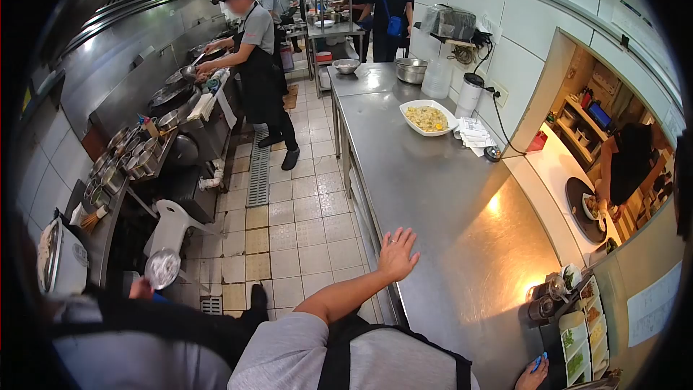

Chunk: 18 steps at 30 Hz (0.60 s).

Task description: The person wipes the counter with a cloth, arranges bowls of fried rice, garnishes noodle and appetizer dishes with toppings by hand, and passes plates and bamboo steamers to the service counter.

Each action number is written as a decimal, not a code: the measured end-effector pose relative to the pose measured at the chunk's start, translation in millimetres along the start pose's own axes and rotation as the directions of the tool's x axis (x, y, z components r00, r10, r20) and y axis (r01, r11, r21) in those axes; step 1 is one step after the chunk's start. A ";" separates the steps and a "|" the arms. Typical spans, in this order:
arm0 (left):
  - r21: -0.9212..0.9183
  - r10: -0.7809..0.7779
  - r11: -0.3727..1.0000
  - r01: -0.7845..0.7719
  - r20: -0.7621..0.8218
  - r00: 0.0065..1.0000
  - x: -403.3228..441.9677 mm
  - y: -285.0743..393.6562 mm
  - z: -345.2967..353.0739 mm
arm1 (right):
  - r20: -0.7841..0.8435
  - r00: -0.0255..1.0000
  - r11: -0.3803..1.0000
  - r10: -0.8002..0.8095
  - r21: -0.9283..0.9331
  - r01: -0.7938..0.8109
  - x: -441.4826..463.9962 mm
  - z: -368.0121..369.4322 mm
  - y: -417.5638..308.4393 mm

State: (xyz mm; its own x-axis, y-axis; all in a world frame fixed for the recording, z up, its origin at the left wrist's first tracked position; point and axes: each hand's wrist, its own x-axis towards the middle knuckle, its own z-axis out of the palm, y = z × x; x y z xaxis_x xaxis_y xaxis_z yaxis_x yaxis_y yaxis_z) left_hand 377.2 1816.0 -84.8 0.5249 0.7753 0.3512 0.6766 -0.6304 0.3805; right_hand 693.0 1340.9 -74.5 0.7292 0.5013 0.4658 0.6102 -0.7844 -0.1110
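Observation:
My left hand [396, 254] lies flat on the edge of the steel counter [440, 209], fingers spread, a ring on one of them and nothing held. At the bottom right, my right hand [533, 374] is partly cut off by the frame. Its fingers are closed around a small blue object [538, 362], possibly a pen; its kind is unclear. Close to that hand stand a tray of garnish containers [583, 339] and some dark jars [545, 300]. Farther up the counter sits a white bowl of yellowish food [427, 117].
Receipts [474, 133], a receipt printer [471, 92] and metal bowls [411, 70] line the counter's far end. A co-worker [144, 332] stands close on my left. Another person [253, 58] cooks at the stove. A white plastic chair [175, 224] is in the aisle. Someone [626, 166] handles a plate beyond the pass window.

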 end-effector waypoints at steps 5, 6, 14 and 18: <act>-0.047 -0.012 0.999 0.013 0.033 0.999 -8.5 3.4 7.9 | 0.065 0.993 0.995 0.095 0.018 -0.097 -12.7 9.3 25.2; -0.057 -0.016 0.998 0.017 0.023 1.000 -5.8 2.3 5.9 | 0.061 0.992 0.994 0.107 0.033 -0.109 -9.5 10.0 19.7; 0.092 0.221 0.974 -0.208 -0.165 0.961 38.4 20.8 -57.3 | 0.049 0.992 0.993 0.114 0.025 -0.115 -7.5 17.0 14.1; 0.214 0.302 0.952 -0.220 -0.522 0.797 104.3 46.6 -164.9 | 0.057 0.992 0.993 0.113 0.029 -0.115 -8.0 23.1 22.3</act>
State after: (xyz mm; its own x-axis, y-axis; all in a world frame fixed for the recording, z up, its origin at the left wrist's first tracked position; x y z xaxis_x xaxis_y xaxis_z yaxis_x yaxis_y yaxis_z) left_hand 378.4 1861.2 110.7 0.3531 0.4081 0.8419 0.6388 -0.7626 0.1018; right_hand 707.9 1327.8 -101.0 0.8101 0.4296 0.3990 0.5312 -0.8257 -0.1896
